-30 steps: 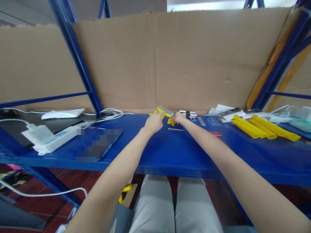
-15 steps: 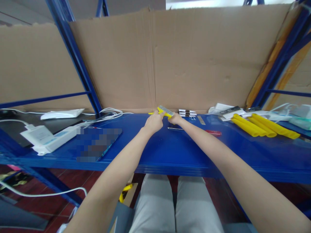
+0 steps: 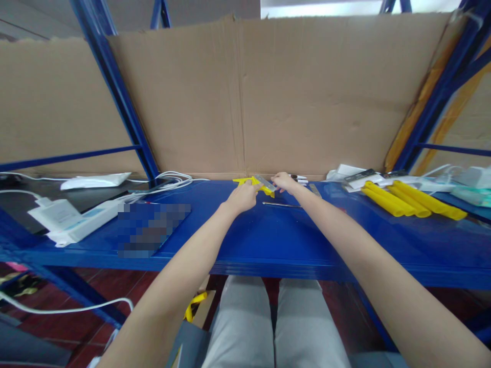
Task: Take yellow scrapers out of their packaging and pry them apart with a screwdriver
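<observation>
My left hand (image 3: 243,196) is closed on a yellow plastic piece (image 3: 245,180) near the back of the blue shelf. A flat grey strip (image 3: 265,183) lies along the top of this piece, sticking out to the right of my fingers. Just beyond the strip's right end is my right hand (image 3: 284,181), its fingers curled together; whatever they pinch is hidden. Several white-and-dark pens (image 3: 302,180) lie behind my right wrist. A screwdriver (image 3: 282,204) rests in front of it, its red handle mostly covered by my forearm. Another flat metal strip (image 3: 315,190) is partly hidden beside that arm.
Yellow tubes (image 3: 410,199) and small boxes (image 3: 362,179) lie at the right. Toward the left are a white power strip (image 3: 92,217), coiled white cables (image 3: 174,180) and a blurred-out flat object (image 3: 153,230). A cardboard sheet (image 3: 307,97) stands behind the blue shelf (image 3: 268,240).
My right hand has let go of the yellow piece and moved right toward the pens. The yellow piece stays in my left hand, slightly lower.
</observation>
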Available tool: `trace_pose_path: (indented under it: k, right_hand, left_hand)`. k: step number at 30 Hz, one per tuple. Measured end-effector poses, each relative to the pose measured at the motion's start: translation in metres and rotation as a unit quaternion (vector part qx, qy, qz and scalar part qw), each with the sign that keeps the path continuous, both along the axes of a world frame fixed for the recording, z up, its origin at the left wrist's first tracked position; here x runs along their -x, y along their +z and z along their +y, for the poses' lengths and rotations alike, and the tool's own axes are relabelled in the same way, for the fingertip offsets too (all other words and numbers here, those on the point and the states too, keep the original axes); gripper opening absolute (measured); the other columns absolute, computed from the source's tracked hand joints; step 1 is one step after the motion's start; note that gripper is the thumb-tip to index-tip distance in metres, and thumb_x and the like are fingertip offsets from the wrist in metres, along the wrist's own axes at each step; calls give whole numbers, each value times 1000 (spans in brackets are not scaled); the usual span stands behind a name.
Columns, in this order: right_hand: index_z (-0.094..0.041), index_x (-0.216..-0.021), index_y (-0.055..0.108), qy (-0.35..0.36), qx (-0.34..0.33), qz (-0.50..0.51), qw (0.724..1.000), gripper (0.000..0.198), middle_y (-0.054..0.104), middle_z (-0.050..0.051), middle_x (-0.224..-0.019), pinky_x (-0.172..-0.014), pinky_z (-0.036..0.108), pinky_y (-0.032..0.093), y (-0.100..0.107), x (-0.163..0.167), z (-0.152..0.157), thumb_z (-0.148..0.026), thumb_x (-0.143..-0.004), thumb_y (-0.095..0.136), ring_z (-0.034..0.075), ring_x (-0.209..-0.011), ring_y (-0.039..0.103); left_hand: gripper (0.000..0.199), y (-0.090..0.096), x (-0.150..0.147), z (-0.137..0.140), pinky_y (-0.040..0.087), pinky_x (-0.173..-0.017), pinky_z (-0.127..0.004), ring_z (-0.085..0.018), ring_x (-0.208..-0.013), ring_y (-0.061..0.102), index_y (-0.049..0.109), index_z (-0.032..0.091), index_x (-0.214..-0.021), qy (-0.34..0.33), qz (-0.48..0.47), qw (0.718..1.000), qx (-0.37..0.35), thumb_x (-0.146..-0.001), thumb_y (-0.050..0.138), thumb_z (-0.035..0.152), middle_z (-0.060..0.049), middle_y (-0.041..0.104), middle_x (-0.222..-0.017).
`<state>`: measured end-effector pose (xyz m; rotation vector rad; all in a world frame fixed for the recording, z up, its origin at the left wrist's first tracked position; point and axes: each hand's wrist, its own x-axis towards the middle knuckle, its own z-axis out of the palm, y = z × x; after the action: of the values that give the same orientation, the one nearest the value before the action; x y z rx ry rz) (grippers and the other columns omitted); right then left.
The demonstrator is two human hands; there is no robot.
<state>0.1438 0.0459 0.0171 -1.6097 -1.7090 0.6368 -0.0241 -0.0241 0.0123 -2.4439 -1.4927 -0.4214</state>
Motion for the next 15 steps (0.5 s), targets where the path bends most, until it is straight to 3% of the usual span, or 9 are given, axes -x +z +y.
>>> trace_pose_path:
  k: [4,7,15]
  right_hand:
    - [-12,-75,61,75,63,116,988,27,63,4,-62,-49,18,42,6,-12,-13,-27,-94,48,8,-49,53]
    - [-14,-71,61,142,96,124,977,19,62,1,-59,-53,18,44,6,-19,-22,-23,-88,59,8,-51,54]
    - [-13,-66,61,160,110,103,976,14,61,0,-59,-52,18,41,15,-32,-39,-11,-80,64,8,-53,53]
  left_hand:
    - [44,-2,-2,0,47,-94,-36,-24,-111,60,57,25,-132,-22,9,1000,4,-92,40,17,-12,58,-127]
    - [44,-4,-3,2,47,-92,-37,-24,-107,61,57,24,-131,-36,21,999,7,-91,40,16,-13,60,-121]
    - [47,-6,-10,0,44,-94,-37,-22,-106,60,49,26,-138,-73,40,996,19,-93,41,21,-12,60,-119]
